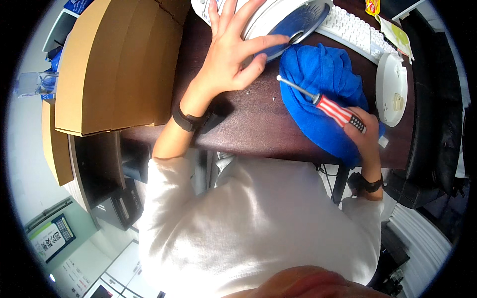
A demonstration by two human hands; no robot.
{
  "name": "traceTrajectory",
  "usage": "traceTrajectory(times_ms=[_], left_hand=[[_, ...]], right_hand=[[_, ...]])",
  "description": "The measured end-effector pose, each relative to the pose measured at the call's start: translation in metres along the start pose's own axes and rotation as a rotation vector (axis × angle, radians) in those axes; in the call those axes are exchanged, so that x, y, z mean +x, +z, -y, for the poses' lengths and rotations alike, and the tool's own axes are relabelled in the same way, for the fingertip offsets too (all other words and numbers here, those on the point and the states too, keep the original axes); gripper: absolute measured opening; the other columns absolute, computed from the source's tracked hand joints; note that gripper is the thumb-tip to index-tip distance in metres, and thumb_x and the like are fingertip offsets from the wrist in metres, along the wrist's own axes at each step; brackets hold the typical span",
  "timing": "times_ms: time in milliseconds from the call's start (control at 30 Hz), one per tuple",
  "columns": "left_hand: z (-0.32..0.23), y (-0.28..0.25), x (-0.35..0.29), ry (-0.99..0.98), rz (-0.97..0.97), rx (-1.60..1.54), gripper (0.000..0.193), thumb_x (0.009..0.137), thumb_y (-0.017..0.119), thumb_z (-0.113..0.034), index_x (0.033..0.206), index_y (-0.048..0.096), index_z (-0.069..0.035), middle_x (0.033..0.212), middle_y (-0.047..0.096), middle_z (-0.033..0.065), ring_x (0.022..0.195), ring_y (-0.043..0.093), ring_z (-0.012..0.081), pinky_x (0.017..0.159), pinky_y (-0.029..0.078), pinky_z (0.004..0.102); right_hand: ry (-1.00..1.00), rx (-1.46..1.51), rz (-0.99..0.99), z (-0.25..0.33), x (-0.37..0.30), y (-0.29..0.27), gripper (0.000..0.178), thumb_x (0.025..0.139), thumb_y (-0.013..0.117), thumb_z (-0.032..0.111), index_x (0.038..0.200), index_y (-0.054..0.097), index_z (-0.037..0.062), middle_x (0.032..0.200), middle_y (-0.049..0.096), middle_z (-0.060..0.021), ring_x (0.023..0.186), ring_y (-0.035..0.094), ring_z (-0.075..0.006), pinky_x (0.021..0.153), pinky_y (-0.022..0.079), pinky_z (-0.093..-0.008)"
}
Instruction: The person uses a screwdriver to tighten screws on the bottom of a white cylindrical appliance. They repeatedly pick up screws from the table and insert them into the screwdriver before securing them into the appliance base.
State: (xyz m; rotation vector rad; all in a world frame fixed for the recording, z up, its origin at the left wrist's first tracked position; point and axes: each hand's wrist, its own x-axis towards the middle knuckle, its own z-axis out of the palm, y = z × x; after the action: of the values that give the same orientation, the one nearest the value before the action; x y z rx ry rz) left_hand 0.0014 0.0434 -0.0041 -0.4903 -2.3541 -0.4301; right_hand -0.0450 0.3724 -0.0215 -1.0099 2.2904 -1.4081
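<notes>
We are working at a dark brown surface (pixel 238 124), a crumpled blue cloth (pixel 308 121) lying right of centre. A white, round-rimmed, blue-faced device (pixel 304 24) is sitting at top centre under our wide-spread left hand (pixel 231 59); over the cloth, our right hand (pixel 363 133) is gripping a metal-shafted tool (pixel 332 108) with a red-and-white-striped handle.

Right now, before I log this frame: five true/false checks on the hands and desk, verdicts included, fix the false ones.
1. The right hand holds a tool with a striped handle. True.
2. The white oval cover lies right of the blue cloth. True.
3. The left hand grips the blue cloth. False: its fingers spread over the round white-and-blue device.
4. The white keyboard is left of the cardboard box. False: it is right of it.
5. Both wrists wear black bands. True.
</notes>
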Motion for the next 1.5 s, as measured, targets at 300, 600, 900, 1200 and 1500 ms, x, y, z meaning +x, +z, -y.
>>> traceTrajectory(times_ms=[300,600,900,1200,1500], left_hand=[[0.003,-0.003,-0.002,-0.014,0.02,-0.089,0.034,0.073,0.054,-0.02,0.104,0.069,-0.02,0.144,0.029,0.0235,0.135,0.01,0.051,0.102,-0.004,0.0661],[0.0,-0.006,-0.002,-0.047,0.028,-0.103,0.033,0.072,0.055,-0.018,0.102,0.07,-0.019,0.143,0.03,0.0235,0.135,0.01,0.0511,0.102,-0.004,0.0657],[0.006,-0.005,-0.003,0.021,-0.044,-0.124,0.033,0.058,0.068,-0.031,0.089,0.074,-0.02,0.141,0.035,0.0213,0.135,0.018,0.0454,0.105,0.0,0.063],[0.004,-0.004,-0.005,0.026,-0.051,-0.115,0.027,0.061,0.078,-0.034,0.085,0.075,-0.023,0.14,0.037,0.0197,0.136,0.018,0.0436,0.105,0.0,0.0635],[0.004,-0.004,-0.005,0.024,-0.055,-0.097,0.02,0.067,0.073,-0.03,0.087,0.075,-0.024,0.14,0.037,0.0198,0.136,0.018,0.043,0.105,0.001,0.0625]], right_hand=[[-0.101,-0.325,0.112,0.023,0.0,0.013,0.023,0.074,0.071,0.019,0.087,0.062,0.0023,0.069,0.062,-0.0126,0.056,0.062,-0.0256,0.051,0.046,-0.0311],[-0.047,-0.323,0.11,0.022,-0.002,0.012,0.026,0.073,0.071,0.02,0.09,0.062,0.0024,0.07,0.063,-0.0128,0.057,0.063,-0.0244,0.053,0.047,-0.0296],[-0.02,-0.071,-0.06,0.005,-0.003,0.005,0.035,0.074,0.067,0.022,0.097,0.061,-0.0037,0.077,0.064,-0.0098,0.064,0.06,-0.0129,0.06,0.047,-0.0247],[0.097,0.113,-0.028,0.005,-0.001,0.006,0.04,0.077,0.064,0.027,0.1,0.06,-0.0043,0.079,0.063,-0.0073,0.067,0.058,-0.0113,0.061,0.045,-0.024],[0.112,0.14,-0.049,0.001,-0.001,0.009,0.041,0.077,0.064,0.028,0.1,0.06,-0.0052,0.082,0.063,-0.0084,0.071,0.058,-0.0114,0.064,0.045,-0.0242]])
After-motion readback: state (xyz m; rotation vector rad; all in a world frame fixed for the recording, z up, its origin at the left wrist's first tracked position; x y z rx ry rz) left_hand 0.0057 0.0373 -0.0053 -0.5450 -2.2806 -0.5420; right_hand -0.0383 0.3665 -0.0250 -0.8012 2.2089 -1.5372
